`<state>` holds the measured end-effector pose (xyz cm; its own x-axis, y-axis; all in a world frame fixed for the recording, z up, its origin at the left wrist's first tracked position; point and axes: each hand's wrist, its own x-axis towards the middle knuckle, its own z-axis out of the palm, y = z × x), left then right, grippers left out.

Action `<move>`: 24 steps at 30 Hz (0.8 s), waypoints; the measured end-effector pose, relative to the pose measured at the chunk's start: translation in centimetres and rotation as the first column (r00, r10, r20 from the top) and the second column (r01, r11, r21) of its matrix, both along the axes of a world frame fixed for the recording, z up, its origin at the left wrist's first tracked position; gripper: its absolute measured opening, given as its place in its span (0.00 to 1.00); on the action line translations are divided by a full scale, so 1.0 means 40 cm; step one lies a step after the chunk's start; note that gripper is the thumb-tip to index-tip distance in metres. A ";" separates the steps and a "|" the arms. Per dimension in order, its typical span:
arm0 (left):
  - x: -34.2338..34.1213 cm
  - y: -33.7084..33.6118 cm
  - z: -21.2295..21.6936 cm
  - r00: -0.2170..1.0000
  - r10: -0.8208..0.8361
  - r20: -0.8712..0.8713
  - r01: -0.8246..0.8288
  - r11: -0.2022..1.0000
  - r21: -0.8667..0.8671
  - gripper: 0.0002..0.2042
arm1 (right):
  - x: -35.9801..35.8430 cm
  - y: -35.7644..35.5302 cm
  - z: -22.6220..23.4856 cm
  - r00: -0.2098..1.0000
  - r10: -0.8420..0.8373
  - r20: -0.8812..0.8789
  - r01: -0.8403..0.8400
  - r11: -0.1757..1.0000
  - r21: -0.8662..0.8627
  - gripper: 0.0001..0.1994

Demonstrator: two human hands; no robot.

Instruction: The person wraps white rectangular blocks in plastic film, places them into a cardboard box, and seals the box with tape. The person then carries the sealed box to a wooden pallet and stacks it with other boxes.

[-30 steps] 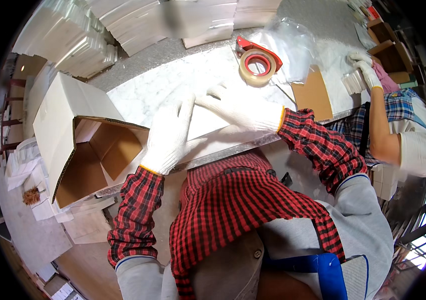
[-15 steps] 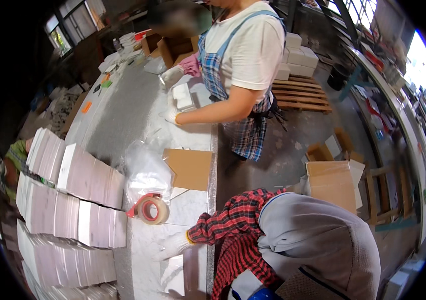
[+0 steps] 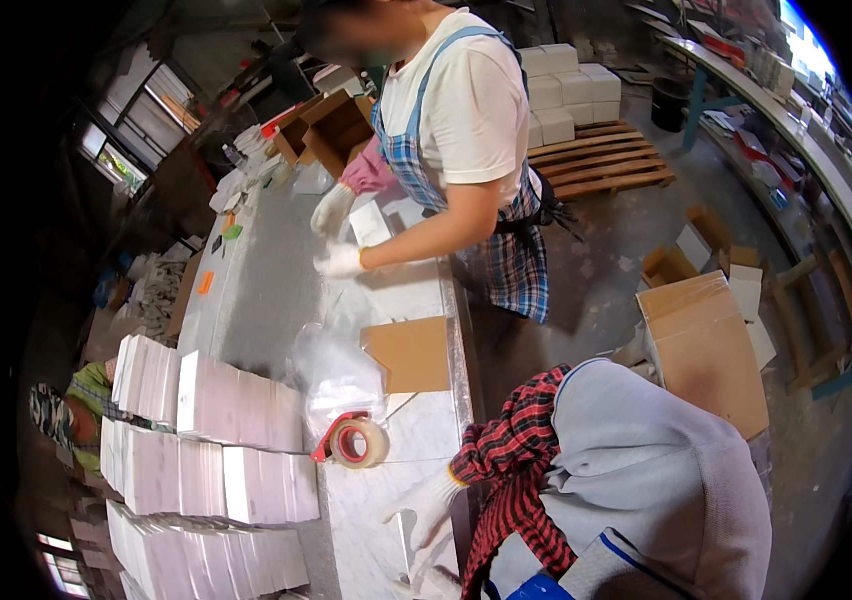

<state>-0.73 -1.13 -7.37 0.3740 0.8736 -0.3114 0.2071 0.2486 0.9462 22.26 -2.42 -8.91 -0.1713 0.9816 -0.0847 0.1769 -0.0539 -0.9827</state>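
Right glove [image 3: 428, 503]: fingers loosely spread
Left glove [image 3: 436, 582]: partly cropped; grip cannot be told
White piece [image 3: 408, 534]: lower centre; how much is done cannot be judged
Tape dispenser [image 3: 374, 445]: not being used

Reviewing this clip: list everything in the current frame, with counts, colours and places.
Tape dispenser: one, red, tan roll, on table
Plastic bags: count unclear, clear, beyond dispenser
Cardboard sheet: one, brown, beside bags
White slabs: many, stacked, left
Table: one, grey-white, centre
Co-worker: one, white shirt, blue checked apron, top centre
Second person: one, green clothing, left
White block: one, by co-worker's hands
Open cartons: at least two, brown, table's far end
Pallet: one, brown, upper right
White boxes: several, pallet's far side
Bucket: one, black, upper right
Large carton: one, brown, right
Background clutter: too small to count
Right hand: one, white glove, lower centre
Left hand: one, white glove, partly visible, bottom edge
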 end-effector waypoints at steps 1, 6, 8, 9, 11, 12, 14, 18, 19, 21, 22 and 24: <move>0.003 -0.002 0.002 1.000 -0.007 0.004 0.007 1.000 0.013 0.57 | 0.002 0.004 -0.026 0.998 0.012 -0.062 -0.013 1.000 -0.008 0.48; -0.010 -0.026 -0.006 1.000 -0.005 0.024 0.003 0.997 0.071 0.64 | 0.022 0.010 -0.063 0.994 0.067 -0.089 -0.041 0.964 0.262 0.56; -0.027 -0.039 -0.006 0.996 -0.014 0.093 0.003 0.993 0.115 0.67 | 0.045 0.002 -0.034 0.992 0.085 0.088 -0.113 0.913 0.391 0.58; -0.039 -0.045 -0.005 0.993 -0.010 0.121 -0.005 0.991 0.130 0.69 | 0.050 -0.001 -0.008 0.972 0.112 0.209 -0.184 0.911 0.369 0.60; -0.043 -0.055 0.024 0.990 0.004 -0.140 0.028 0.974 0.227 0.71 | 0.063 -0.002 0.002 0.934 0.134 0.332 -0.253 0.903 0.347 0.63; -0.076 -0.051 -0.021 0.976 -0.015 -0.219 0.087 0.942 0.325 0.67 | 0.060 0.001 -0.005 0.932 0.138 0.334 -0.259 0.901 0.348 0.64; -0.089 -0.051 -0.030 0.957 -0.004 -0.291 0.110 0.930 0.350 0.68 | 0.048 -0.018 -0.026 0.985 0.151 0.082 -0.170 0.933 0.316 0.65; -0.178 -0.022 -0.109 0.942 -0.010 -0.336 0.247 0.699 0.671 0.47 | -0.012 -0.003 -0.042 1.000 -0.010 -0.006 0.010 0.998 0.066 0.44; -0.118 -0.002 -0.109 0.915 -0.029 -0.403 0.319 0.664 0.677 0.43 | 0.001 -0.020 -0.040 0.982 -0.103 -0.156 0.100 0.995 -0.032 0.42; -0.073 -0.037 -0.073 0.945 0.058 -0.321 0.142 0.815 0.562 0.35 | -0.005 -0.031 -0.006 0.964 -0.135 -0.229 0.121 0.990 -0.076 0.41; 0.000 -0.063 -0.016 0.957 0.280 0.080 -0.290 0.898 0.331 0.40 | 0.008 -0.032 0.011 0.978 -0.136 -0.159 0.132 0.991 -0.033 0.42; 0.017 -0.051 0.011 0.954 0.297 0.037 -0.292 0.900 0.322 0.43 | 0.048 -0.031 0.093 0.984 -0.062 -0.167 0.030 0.982 -0.186 0.46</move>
<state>-0.07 -3.17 -6.91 0.0822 0.9966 0.0008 0.1834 -0.0159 0.9829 24.17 -3.68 -5.20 -0.1539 0.9596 -0.2354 -0.0004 -0.2383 -0.9712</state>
